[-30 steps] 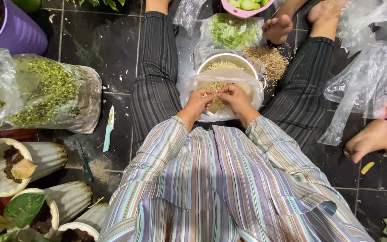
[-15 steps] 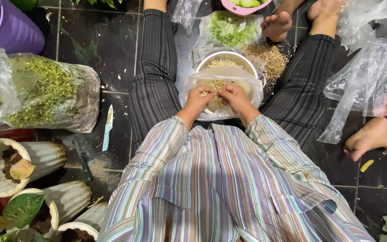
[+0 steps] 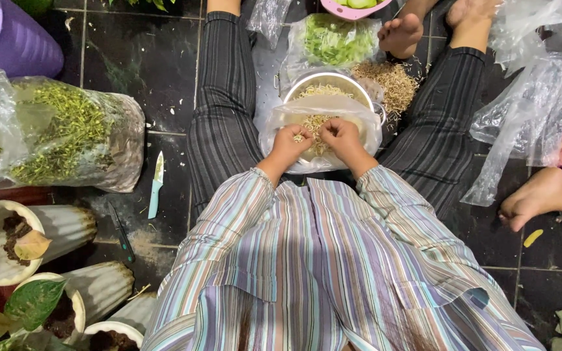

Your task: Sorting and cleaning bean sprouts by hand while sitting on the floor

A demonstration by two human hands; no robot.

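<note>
While the person sits on the dark tiled floor (image 3: 131, 58), the left hand (image 3: 292, 142) and right hand (image 3: 339, 135) meet over a clear bag (image 3: 281, 127) draped on a metal bowl (image 3: 328, 83) between the legs, fingers pinched on what seem to be pale sprouts (image 3: 313, 122). A small knife (image 3: 155, 184) lies beside the left leg.

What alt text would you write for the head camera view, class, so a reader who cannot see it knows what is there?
Seen from above, a seated person's left hand and right hand pinch pale bean sprouts over a clear plastic bag and metal bowl between outstretched legs. A small knife and a bag of green trimmings lie on the dark tiled floor.
</note>
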